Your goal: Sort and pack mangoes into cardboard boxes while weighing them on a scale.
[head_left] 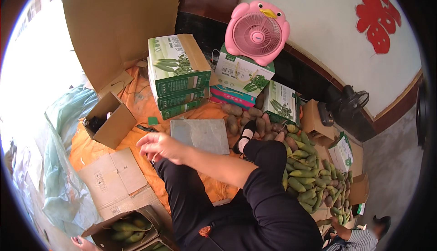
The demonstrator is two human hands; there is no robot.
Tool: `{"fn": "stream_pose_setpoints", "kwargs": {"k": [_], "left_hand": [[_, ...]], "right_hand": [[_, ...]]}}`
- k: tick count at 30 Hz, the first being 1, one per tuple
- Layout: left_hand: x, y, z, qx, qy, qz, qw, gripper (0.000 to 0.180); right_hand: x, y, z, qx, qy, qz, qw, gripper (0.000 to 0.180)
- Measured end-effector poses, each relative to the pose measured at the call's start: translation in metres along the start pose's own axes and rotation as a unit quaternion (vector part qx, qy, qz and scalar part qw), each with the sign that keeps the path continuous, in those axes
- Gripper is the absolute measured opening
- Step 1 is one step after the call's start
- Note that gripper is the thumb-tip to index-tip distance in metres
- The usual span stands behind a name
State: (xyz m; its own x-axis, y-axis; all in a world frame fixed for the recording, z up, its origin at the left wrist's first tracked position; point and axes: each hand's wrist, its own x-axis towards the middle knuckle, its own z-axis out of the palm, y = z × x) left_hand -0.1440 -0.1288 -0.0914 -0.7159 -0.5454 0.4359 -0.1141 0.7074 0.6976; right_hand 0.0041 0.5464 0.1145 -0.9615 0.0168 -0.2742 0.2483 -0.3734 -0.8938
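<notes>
My right hand (163,148) is held over my bent knee, its fingers loosely stretched and nothing in them. Beyond it lies a flat grey square plate (200,135). At the lower left edge my left hand (83,243) is partly cut off by the picture's rim; its visible fingers look apart and empty. Beside that hand, an open cardboard box (154,219) holds several long green radishes (129,231). A large heap of similar green radishes (302,173) lies to my right, next to reddish-brown roots (261,126) near my foot.
Stacked printed cartons (180,76) and a pink bird-shaped fan (257,35) on another carton stand ahead. An orange sheet (136,101) covers the floor, with flattened cardboard (111,180) and a small open box (111,121) at left. Another person (364,238) is at lower right.
</notes>
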Motion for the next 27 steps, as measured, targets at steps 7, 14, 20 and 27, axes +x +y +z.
{"fn": "stream_pose_setpoints", "kwargs": {"k": [7, 14, 20, 27], "left_hand": [[-0.087, 0.270, 0.055, -0.151, -0.179, 0.142, 0.962, 0.037], [-0.230, 0.496, 0.098, -0.230, -0.431, 0.280, 0.826, 0.030], [-0.344, 0.590, 0.095, -0.175, -0.556, 0.511, 0.632, 0.034], [-0.385, 0.555, 0.132, -0.079, -0.609, 0.530, 0.585, 0.033]], "right_hand": [[-0.036, 0.004, -0.109, -0.021, 0.155, -0.013, 0.988, 0.025], [-0.053, 0.044, -0.219, -0.012, 0.311, 0.005, 0.950, 0.021], [-0.054, 0.031, -0.292, -0.016, 0.409, -0.005, 0.913, 0.020], [-0.016, -0.008, -0.352, -0.014, 0.434, -0.044, 0.900, 0.021]]}}
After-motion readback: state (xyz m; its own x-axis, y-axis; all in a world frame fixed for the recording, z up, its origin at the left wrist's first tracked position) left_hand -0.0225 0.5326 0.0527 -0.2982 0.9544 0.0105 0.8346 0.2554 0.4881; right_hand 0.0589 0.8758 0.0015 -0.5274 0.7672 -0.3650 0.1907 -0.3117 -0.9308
